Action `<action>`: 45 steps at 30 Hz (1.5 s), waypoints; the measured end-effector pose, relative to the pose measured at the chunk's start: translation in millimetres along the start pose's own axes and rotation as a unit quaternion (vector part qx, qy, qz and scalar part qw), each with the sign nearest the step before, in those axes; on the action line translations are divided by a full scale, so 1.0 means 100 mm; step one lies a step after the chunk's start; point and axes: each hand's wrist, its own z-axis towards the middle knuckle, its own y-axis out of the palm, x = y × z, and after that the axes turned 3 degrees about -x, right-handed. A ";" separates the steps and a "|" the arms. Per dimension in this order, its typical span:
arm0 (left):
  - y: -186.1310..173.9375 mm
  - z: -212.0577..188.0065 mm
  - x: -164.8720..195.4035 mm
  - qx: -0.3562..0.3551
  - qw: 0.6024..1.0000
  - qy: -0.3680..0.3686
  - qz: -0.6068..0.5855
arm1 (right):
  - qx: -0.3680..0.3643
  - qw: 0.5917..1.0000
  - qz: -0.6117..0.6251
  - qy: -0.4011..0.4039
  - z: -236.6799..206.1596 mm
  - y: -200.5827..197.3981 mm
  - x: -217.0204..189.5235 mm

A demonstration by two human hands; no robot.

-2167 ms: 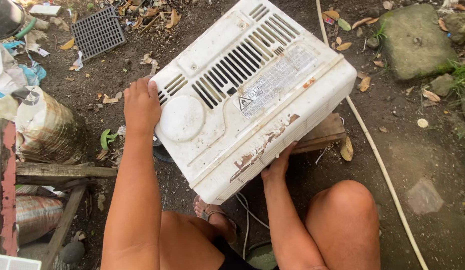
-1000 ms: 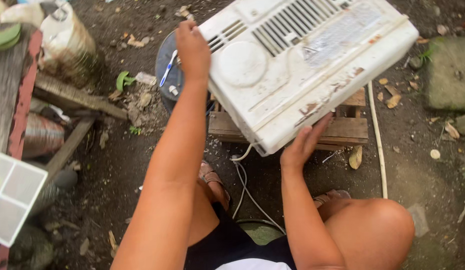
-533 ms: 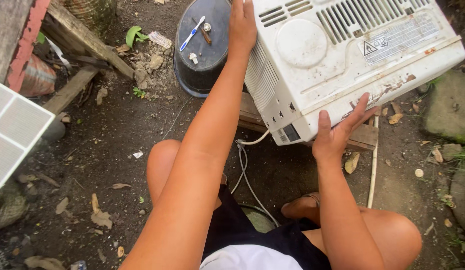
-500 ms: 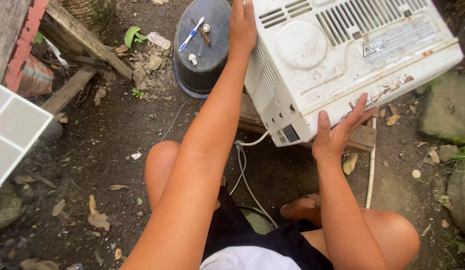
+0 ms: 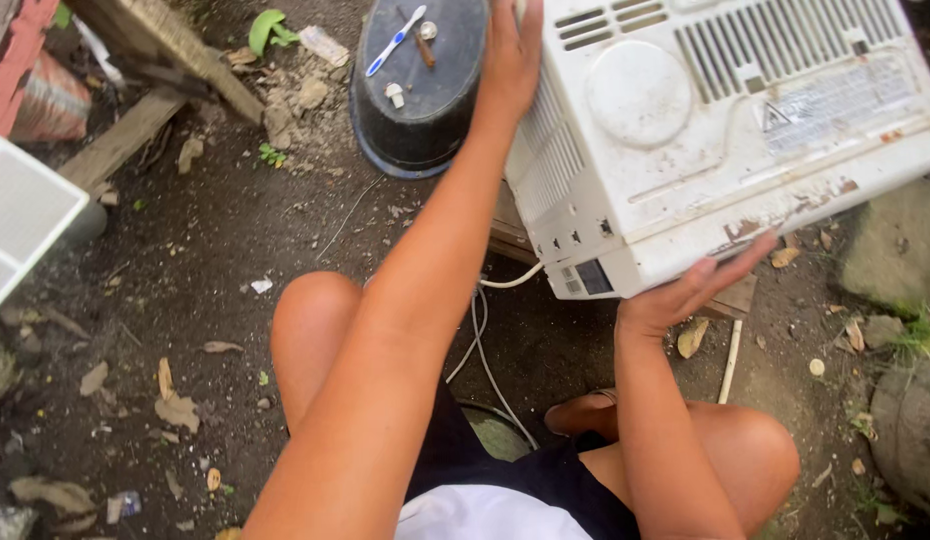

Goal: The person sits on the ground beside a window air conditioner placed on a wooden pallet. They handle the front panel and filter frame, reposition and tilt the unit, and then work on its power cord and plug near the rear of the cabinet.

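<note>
one white appliance casing. two hands on it: left hand, right hand. one black basin holding one toothbrush. one white cord. one white mesh panel, left edge. two large stones.

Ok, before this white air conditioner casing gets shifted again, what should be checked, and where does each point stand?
1. Left hand flat on the white casing, at its side: ok.
2. Right hand under the lower edge: ok.
3. White cord trailing loose between the legs, could snag: not ok.
4. Black tub with a toothbrush close beside the casing: not ok.
5. Wooden support underneath, firmness: cannot tell.
</note>
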 end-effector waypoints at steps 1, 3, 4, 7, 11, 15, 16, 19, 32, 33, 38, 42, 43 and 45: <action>-0.01 -0.18 -0.07 -0.006 0.999 -0.046 -0.025 | 0.001 1.000 0.008 -0.005 -0.01 0.01 0.01; -0.05 -0.78 -0.15 0.089 0.990 -0.105 0.006 | 0.000 1.000 0.009 -0.014 -0.03 0.02 0.02; -0.06 -1.17 -0.13 0.164 0.966 -0.198 0.019 | 0.001 1.000 0.012 -0.021 -0.02 0.03 0.04; -0.01 -2.45 0.08 0.278 0.848 -0.432 -0.129 | -0.017 0.999 0.009 -0.028 -0.03 0.01 0.10; 0.14 -3.35 0.25 -0.019 0.496 -0.783 -0.375 | -0.014 1.000 -0.005 -0.024 -0.06 -0.04 0.21; 0.40 -3.22 0.04 0.016 0.546 -0.624 -0.558 | -0.018 0.998 -0.057 -0.017 -0.10 -0.11 0.32; 0.42 -3.22 0.00 0.012 0.545 -0.619 -0.565 | -0.019 0.995 -0.097 -0.027 -0.06 -0.12 0.33; 0.45 -3.28 -0.11 -0.015 0.561 -0.601 -0.569 | -0.031 0.969 -0.229 -0.086 0.06 -0.16 0.18; 0.26 -3.31 0.09 -0.037 0.575 -0.591 -0.565 | -0.465 0.690 -0.390 -0.396 0.98 1.13 -1.34; 0.25 -3.29 0.09 -0.028 0.571 -0.587 -0.573 | -0.454 0.657 -0.409 -0.442 1.01 1.33 -1.31; 0.24 -3.24 0.08 0.000 0.557 -0.566 -0.607 | -0.489 0.579 -0.465 -0.458 1.05 2.31 -0.92; 0.22 -3.23 0.06 0.019 0.537 -0.558 -0.633 | -0.474 0.503 -0.566 -0.449 0.88 2.91 -0.58; 0.21 -3.23 0.05 0.024 0.529 -0.551 -0.645 | -0.440 0.468 -0.597 -0.480 0.82 2.99 -0.53; 0.18 -3.20 0.04 0.027 0.518 -0.554 -0.651 | -0.380 0.352 -0.686 -0.511 0.64 3.03 -0.45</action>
